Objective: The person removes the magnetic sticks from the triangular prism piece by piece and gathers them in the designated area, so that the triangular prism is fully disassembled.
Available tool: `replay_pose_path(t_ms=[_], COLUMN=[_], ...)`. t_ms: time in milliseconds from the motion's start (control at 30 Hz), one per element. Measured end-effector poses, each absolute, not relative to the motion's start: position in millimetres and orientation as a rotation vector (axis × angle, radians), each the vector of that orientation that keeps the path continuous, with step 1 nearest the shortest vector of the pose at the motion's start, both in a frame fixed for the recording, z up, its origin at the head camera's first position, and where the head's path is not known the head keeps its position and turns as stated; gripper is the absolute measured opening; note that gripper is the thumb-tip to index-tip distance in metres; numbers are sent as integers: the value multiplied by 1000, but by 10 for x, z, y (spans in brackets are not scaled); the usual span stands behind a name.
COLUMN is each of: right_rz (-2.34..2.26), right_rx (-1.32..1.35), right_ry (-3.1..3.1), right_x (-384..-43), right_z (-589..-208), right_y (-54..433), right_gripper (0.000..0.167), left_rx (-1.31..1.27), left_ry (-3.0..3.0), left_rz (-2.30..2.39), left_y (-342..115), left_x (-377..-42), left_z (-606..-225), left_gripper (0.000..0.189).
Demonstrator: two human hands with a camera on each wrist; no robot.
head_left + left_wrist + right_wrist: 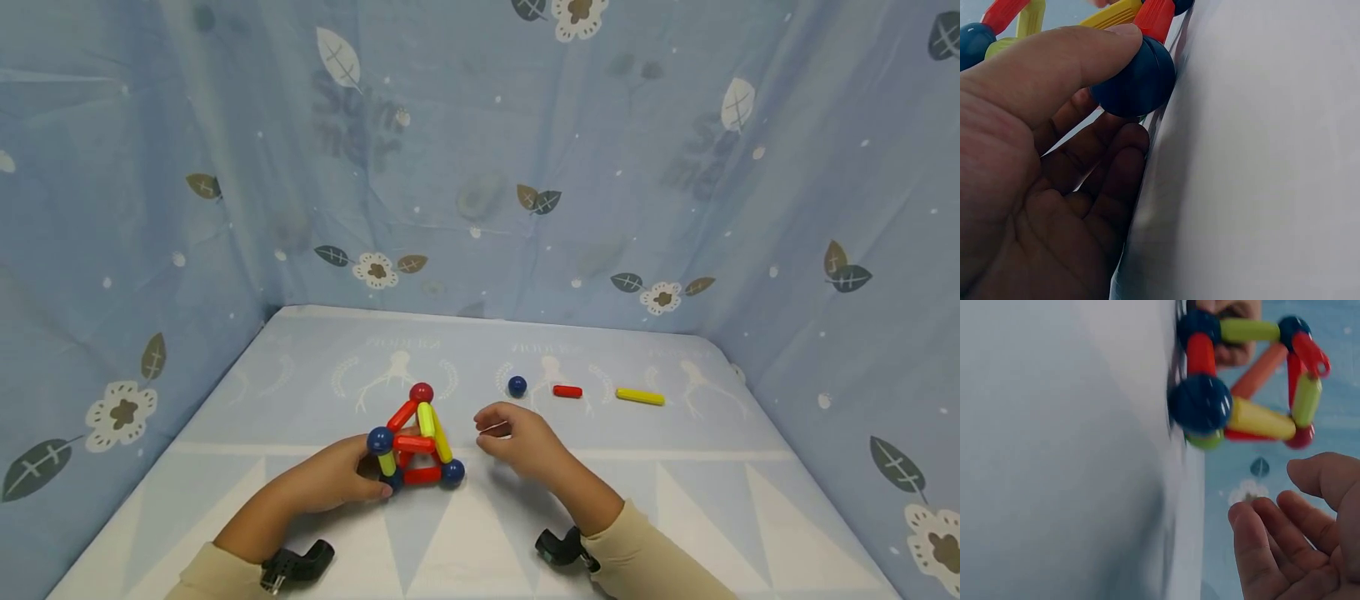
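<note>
- Step in hand, as judged: the ball-and-rod frame (415, 444) is being steadied while building work is under way on it.
- Location: the frame stands on the cloth-covered table (270, 392), left of centre, between the two hands. A red ball (422, 392) forms its top.
- Left hand (337, 477): grasping the frame at its lower left corner. The thumb lies on the lower blue ball (1138, 81); the other fingers are behind it, partly hidden.
- Right hand (517, 437): grip released, nothing held. Fingers loosely bent, near the frame's right side and apart from it.
- Next move, as judged: calls for the left hand to hold the frame firm and the right to add a piece or press a joint. Which of these cannot be determined.
- Loose pieces, far side of the table, right of the frame, left to right: one loose blue ball (517, 386), one short red rod (567, 391), one long yellow rod (640, 397). Total three, none touching.
- Frame balls visible: four, being three blue and one red.
- Frame rods visible: one yellow, at least two light green, at least four red. Overlap prevents an exact total.
- Black wrist devices (300, 562): two, one per wrist.
</note>
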State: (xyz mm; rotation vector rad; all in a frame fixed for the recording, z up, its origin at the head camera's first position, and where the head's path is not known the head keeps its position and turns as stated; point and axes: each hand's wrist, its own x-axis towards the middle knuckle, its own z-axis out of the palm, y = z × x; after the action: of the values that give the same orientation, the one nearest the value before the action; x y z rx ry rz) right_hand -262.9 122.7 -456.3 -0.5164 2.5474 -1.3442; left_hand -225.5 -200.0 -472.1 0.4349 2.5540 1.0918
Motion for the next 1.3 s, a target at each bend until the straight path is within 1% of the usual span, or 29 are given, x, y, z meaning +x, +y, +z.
replay_pose_path(t_ms=[233, 467, 600, 767, 933, 1200, 1300], right_rz=[-1374, -1345, -1300, -1244, -1220, -1247, -1334], right_rx=[-503, -536, -529, -530, -575, -482, -452], right_ry=[2504, 2520, 2531, 2558, 2571, 2563, 2524], right_x=[-2501, -2472, -2476, -2486, -2489, -2555, -2567], right_z=[-4638, -4650, -4649, -4666, -4670, -4635, -4631], right_y=[831, 671, 641, 644, 656, 724, 748], right_gripper=[35, 41, 44, 40, 39, 44, 40], left_rx=[423, 483, 477, 469, 473, 409, 393], left_ry=[2574, 2568, 2556, 2556, 2558, 2569, 2565], left_rz=[1078, 1113, 1109, 1101, 1095, 1078, 1089], left_y=[-2035, -2031, -2016, -2003, -2001, -1979, -1977], left_x=[-2226, -2248, -2254, -2248, -2248, -2244, -2244], left_z=[-4716, -4722, -4725, -4725, -4725, -4716, -4713], left_gripper=[44, 51, 49, 47, 45, 47, 47])
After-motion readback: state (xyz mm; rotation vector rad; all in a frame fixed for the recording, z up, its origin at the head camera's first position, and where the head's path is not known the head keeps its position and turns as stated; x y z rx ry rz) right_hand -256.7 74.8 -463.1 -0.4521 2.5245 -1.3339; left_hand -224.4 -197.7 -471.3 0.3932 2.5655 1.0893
